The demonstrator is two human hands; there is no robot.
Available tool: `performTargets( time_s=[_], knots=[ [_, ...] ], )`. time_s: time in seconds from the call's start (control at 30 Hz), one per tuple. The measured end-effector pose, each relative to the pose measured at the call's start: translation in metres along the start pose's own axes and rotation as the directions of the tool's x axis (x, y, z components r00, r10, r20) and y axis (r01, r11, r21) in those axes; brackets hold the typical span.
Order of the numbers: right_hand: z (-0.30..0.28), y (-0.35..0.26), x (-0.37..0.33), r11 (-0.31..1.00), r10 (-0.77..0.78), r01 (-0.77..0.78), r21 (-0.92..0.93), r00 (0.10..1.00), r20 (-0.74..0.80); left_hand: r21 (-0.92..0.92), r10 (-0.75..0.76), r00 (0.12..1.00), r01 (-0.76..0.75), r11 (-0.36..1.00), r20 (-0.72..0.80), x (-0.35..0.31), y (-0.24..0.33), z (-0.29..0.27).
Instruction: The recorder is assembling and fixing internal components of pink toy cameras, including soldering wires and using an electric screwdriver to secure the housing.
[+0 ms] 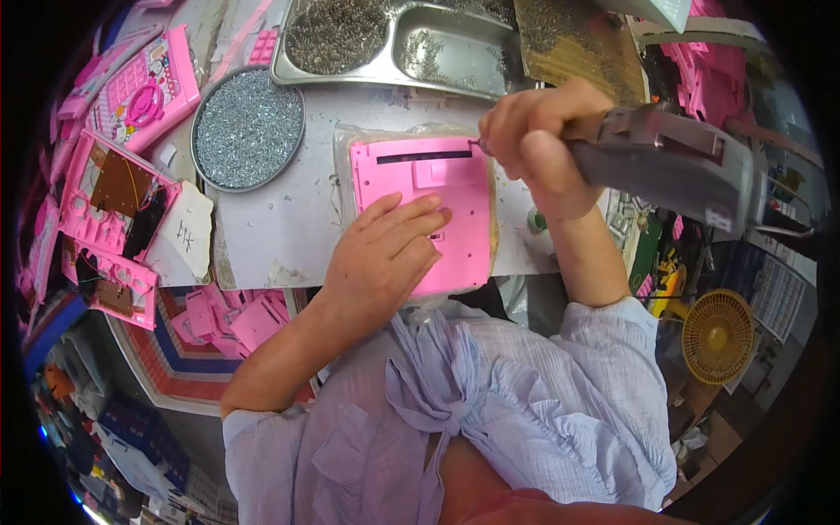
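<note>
In front of me a flat pink plastic casing [461,255] with a dark slot near its far edge lies on a padded, plastic-covered mat [346,149] on the table. My left hand [385,249] rests on the casing's left and middle part, fingers stretched out over it. My right hand [547,144] is wrapped round a dark power screwdriver [674,162], held tilted with its body to the right. The bit end sits at the casing's far right corner; whether a screw is under it is too small to tell.
A round dish [198,157] full of small silvery screws stands left of the casing. Behind is a metal tray [282,68] with loose screws in its compartments. Pink toy housings [144,87] crowd the left side. Pink parts [249,324] fill a container below. A yellow fan [717,337] stands right.
</note>
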State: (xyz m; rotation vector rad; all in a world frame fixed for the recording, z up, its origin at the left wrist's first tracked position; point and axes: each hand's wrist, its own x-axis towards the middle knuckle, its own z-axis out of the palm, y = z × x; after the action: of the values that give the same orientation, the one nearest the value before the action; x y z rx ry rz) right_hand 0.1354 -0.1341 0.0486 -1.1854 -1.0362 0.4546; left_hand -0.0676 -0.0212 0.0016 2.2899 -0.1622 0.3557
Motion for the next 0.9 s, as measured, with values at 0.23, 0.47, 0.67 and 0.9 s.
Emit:
performTargets(
  time_s=[0.23, 0.47, 0.67, 0.9],
  knots=[
    [-0.004, 0.011, 0.0, 1.0, 0.014, -0.014, -0.008, 1.0, 0.026, -0.026, -0.021, 1.0, 0.02, 0.999, -0.019, -0.001, -0.001, 0.001],
    [0.021, -0.056, 0.007, 0.942, -0.05, -0.013, 0.336, 0.983, 0.179, -0.076, -0.028, 0.954, 0.005, 0.997, -0.299, -0.016, -0.005, 0.008],
    [0.052, -0.053, -0.01, 0.882, -0.1, 0.0, 0.471, 0.977, 0.187, -0.083, -0.049, 0.91, 0.017, 0.996, -0.411, -0.022, -0.002, 0.003],
    [0.065, -0.053, -0.011, 0.898, -0.035, -0.038, 0.439, 0.987, 0.159, -0.072, -0.01, 0.92, -0.02, 0.997, -0.392, -0.03, -0.006, -0.004]
  ],
)
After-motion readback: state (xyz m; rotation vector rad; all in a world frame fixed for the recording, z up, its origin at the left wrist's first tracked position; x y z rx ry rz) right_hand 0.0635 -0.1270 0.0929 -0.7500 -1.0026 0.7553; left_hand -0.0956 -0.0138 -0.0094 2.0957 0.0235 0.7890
